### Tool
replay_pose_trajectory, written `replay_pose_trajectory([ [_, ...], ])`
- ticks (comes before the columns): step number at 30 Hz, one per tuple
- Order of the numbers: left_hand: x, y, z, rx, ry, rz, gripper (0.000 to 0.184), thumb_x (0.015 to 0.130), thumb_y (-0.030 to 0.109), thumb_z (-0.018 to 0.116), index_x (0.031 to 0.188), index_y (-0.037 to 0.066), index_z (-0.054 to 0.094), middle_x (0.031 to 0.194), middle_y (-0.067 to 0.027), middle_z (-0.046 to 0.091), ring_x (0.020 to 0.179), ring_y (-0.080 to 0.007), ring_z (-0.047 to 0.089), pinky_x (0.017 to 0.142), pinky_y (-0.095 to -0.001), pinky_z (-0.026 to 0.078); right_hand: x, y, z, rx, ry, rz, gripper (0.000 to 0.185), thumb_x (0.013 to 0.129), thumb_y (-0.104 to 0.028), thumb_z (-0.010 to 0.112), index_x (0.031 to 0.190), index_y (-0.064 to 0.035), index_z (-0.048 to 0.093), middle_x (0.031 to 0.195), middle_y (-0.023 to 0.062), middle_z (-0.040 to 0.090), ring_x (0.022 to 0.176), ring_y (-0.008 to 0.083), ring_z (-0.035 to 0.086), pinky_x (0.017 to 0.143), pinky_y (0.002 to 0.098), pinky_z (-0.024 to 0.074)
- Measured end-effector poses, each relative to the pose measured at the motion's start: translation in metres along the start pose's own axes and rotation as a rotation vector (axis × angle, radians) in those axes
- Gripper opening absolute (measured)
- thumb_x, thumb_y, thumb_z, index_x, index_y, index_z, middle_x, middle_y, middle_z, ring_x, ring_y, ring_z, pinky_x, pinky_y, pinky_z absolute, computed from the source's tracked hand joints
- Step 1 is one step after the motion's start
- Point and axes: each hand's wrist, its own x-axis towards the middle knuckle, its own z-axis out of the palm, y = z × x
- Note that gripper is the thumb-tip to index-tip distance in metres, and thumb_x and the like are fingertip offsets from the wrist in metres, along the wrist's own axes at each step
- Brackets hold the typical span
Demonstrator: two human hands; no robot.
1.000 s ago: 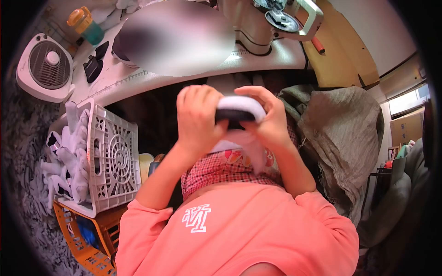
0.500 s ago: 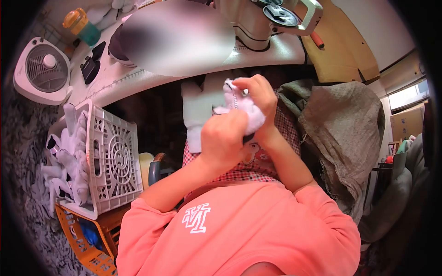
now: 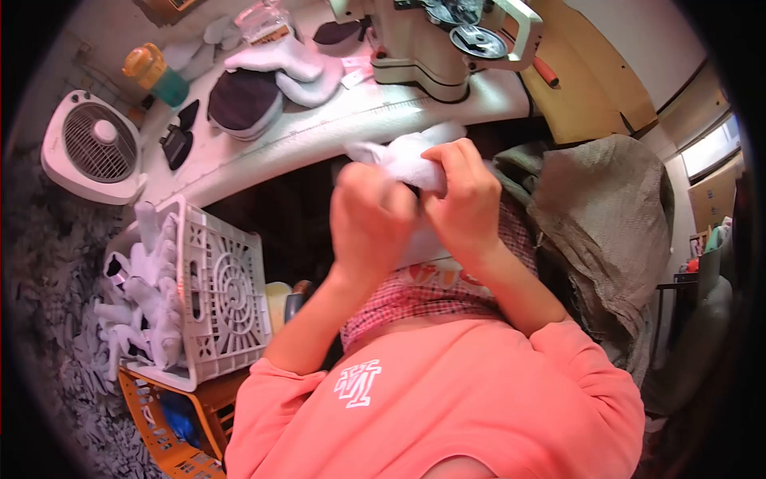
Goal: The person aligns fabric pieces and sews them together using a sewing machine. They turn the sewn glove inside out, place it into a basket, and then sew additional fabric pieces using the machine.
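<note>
A white fluffy fabric piece [image 3: 411,160] is held up above my lap, near the front edge of the table [image 3: 319,132]. My right hand [image 3: 463,195] pinches its right side, fingers bent over the top. On its left side my left hand [image 3: 371,211] is curled closed against the fabric, slightly smeared by motion. Some pale fabric also shows below and between the hands, over my checked apron [image 3: 391,299]. The underside of the piece is hidden by my hands.
On the table stand a sewing machine [image 3: 419,60], a dark and white fabric piece [image 3: 243,104], a fan [image 3: 100,148] and a bottle [image 3: 155,73]. A white crate [image 3: 227,295] with white pieces sits left, above an orange crate [image 3: 155,423]. Grey-brown cloth [image 3: 602,207] lies right.
The fabric piece has been turned: its dark opening, then its seam, showed before, and now mostly white plush. My left hand has moved up beside it. The view has shifted slightly.
</note>
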Motion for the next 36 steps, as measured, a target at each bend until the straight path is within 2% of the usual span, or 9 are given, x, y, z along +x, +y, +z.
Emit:
replay_pose_trajectory([
  [3, 0.001, 0.022, -0.004, 0.033, 0.482, 0.422, 0.037, 0.071, -0.001, 0.07, 0.097, 0.004, 0.043, 0.103, -0.0153, 0.047, 0.088, -0.0308, 0.053, 0.071, -0.0388, 0.05, 0.011, -0.018, -0.007, -0.008, 0.011, -0.042, 0.026, 0.066, -0.001, 0.064, 0.091, -0.006, 0.06, 0.088, 0.0105, 0.057, 0.079, 0.032, 0.06, 0.068, 0.041, 0.0498],
  [6, -0.002, 0.024, -0.012, -0.419, 0.306, 0.075, 0.039, 0.074, -0.008, 0.064, 0.104, 0.0, 0.04, 0.113, -0.0206, 0.045, 0.096, -0.0368, 0.054, 0.077, -0.0447, 0.051, 0.018, -0.037, -0.016, -0.068, -0.021, -0.109, 0.022, 0.067, -0.005, 0.063, 0.088, -0.0066, 0.062, 0.087, 0.0082, 0.057, 0.081, 0.0287, 0.061, 0.066, 0.039, 0.0501],
  [10, -0.007, 0.018, -0.02, -0.601, 0.195, -0.125, 0.047, 0.083, 0.001, 0.065, 0.122, 0.001, 0.039, 0.129, -0.0202, 0.043, 0.106, -0.0287, 0.055, 0.079, -0.037, 0.051, 0.014, -0.05, -0.005, -0.005, 0.13, -0.297, 0.03, 0.061, -0.006, 0.068, 0.091, -0.0013, 0.066, 0.087, 0.0091, 0.063, 0.078, 0.0269, 0.063, 0.064, 0.0354, 0.0529],
  [13, -0.006, 0.02, -0.005, -0.831, 0.236, -0.267, 0.031, 0.089, -0.003, 0.055, 0.116, 0.001, 0.041, 0.116, -0.013, 0.052, 0.087, -0.022, 0.061, 0.072, -0.0291, 0.053, 0.02, -0.059, -0.01, 0.076, 0.226, -0.409, 0.029, 0.06, -0.005, 0.069, 0.09, -0.0012, 0.066, 0.088, 0.0081, 0.063, 0.077, 0.0263, 0.064, 0.062, 0.035, 0.0537],
  [22, 0.015, 0.009, -0.009, -0.836, 0.272, -0.377, 0.035, 0.088, 0.003, 0.059, 0.12, 0.0, 0.045, 0.112, -0.0105, 0.056, 0.092, -0.0159, 0.059, 0.078, -0.0295, 0.052, -0.007, -0.058, -0.008, 0.13, 0.216, -1.063, 0.016, 0.075, -0.009, 0.063, 0.087, -0.0006, 0.067, 0.096, 0.0128, 0.066, 0.086, 0.0248, 0.066, 0.073, 0.032, 0.0548],
  [26, 0.021, 0.005, -0.011, -0.84, 0.284, -0.452, 0.037, 0.088, 0.006, 0.062, 0.121, 0.0, 0.047, 0.11, -0.0093, 0.058, 0.094, -0.0128, 0.058, 0.081, -0.0297, 0.051, -0.002, -0.033, -0.01, 0.068, 0.298, -0.642, 0.036, 0.069, -0.005, 0.067, 0.105, -0.0038, 0.066, 0.102, 0.0082, 0.062, 0.089, 0.0243, 0.061, 0.071, 0.0377, 0.0519],
  [29, 0.008, 0.011, -0.024, -0.918, 0.368, -0.523, 0.039, 0.093, 0.009, 0.059, 0.128, 0.002, 0.044, 0.11, -0.0067, 0.06, 0.094, -0.0119, 0.06, 0.081, -0.0258, 0.051, 0.004, -0.036, -0.001, 0.169, 0.321, -0.324, 0.027, 0.066, -0.009, 0.067, 0.092, -0.0067, 0.06, 0.09, 0.0076, 0.057, 0.073, 0.0257, 0.056, 0.061, 0.0369, 0.0498],
  [33, 0.008, -0.006, -0.027, -0.808, 0.161, -0.559, 0.04, 0.091, 0.009, 0.062, 0.125, 0.0, 0.043, 0.11, -0.0062, 0.06, 0.095, -0.0155, 0.061, 0.082, -0.025, 0.05, -0.009, -0.06, -0.006, 0.26, 0.11, -0.388, 0.023, 0.063, -0.007, 0.066, 0.083, -0.0056, 0.053, 0.088, 0.0093, 0.055, 0.074, 0.0277, 0.056, 0.06, 0.0378, 0.0497],
  [36, 0.043, 0.001, -0.04, -1.18, 0.285, -0.572, 0.037, 0.094, 0.014, 0.057, 0.125, 0.0, 0.044, 0.111, -0.0062, 0.06, 0.096, -0.0168, 0.061, 0.084, -0.0263, 0.05, -0.018, -0.074, -0.003, 0.495, -0.084, -0.404, 0.024, 0.062, -0.001, 0.066, 0.082, -0.0036, 0.053, 0.087, 0.0085, 0.056, 0.072, 0.027, 0.058, 0.056, 0.0356, 0.0494],
])
